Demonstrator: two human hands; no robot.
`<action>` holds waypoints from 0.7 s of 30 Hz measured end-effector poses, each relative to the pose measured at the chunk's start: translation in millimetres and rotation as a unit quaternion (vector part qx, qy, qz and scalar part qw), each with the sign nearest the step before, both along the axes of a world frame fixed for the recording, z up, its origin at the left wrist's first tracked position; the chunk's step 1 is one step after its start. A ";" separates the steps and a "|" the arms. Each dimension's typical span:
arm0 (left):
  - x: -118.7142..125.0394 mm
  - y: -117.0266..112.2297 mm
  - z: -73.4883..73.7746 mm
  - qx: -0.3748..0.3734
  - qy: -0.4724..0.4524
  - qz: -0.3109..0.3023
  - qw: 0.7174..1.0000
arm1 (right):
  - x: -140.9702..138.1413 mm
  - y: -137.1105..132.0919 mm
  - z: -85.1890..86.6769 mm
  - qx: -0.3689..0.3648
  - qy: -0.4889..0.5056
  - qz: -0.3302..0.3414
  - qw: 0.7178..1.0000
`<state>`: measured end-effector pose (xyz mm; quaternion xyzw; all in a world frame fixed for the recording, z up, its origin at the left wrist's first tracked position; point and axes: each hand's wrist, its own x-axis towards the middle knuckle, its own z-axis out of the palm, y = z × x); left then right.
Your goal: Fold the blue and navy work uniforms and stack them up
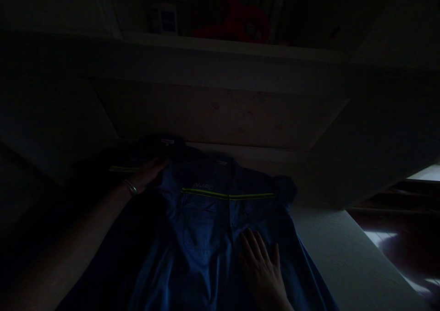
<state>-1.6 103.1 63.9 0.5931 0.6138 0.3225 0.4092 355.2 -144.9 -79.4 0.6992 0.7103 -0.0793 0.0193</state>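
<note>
"Grey, dim walls all round. What sits at the far side?"

"A shelf (220, 44), with a white container (167, 19) at the left on it and a red thing (237, 24) to the right, too dark to name. Below is a recessed panel (223, 114). Near right, the pale flat surface (364, 260) shows beside the clothes, and patches of light fall beyond it."

"How many garments?"

"Two. At the left, one dark garment (147, 219) with one collar label; then, overlapping it, one blue shirt (223, 228) spread front up on the surface, lettered NJPC, one chest pocket showing."

"And the hands?"

"Two. The left hand (151, 171), with one wristband (130, 187), is at the blue shirt's left shoulder; I can't tell whether its fingers pinch the cloth. The right hand (261, 265) lies flat on the shirt's front, fingers straight and slightly spread."
</note>
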 end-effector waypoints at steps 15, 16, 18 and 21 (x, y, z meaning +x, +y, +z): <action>87.7 -43.3 -144.8 0.227 0.341 -0.197 0.891 | 153.4 107.2 55.4 0.177 0.375 -0.312 0.855; 86.8 -43.9 -148.0 0.230 0.363 -0.196 0.882 | 169.2 121.2 56.1 0.182 0.372 -0.341 0.844; 86.4 -43.3 -148.9 0.236 0.387 -0.193 0.870 | 193.2 144.2 55.0 0.179 0.369 -0.371 0.833; 87.6 -41.7 -145.7 0.246 0.399 -0.189 0.863 | 212.0 169.3 49.4 0.182 0.356 -0.376 0.836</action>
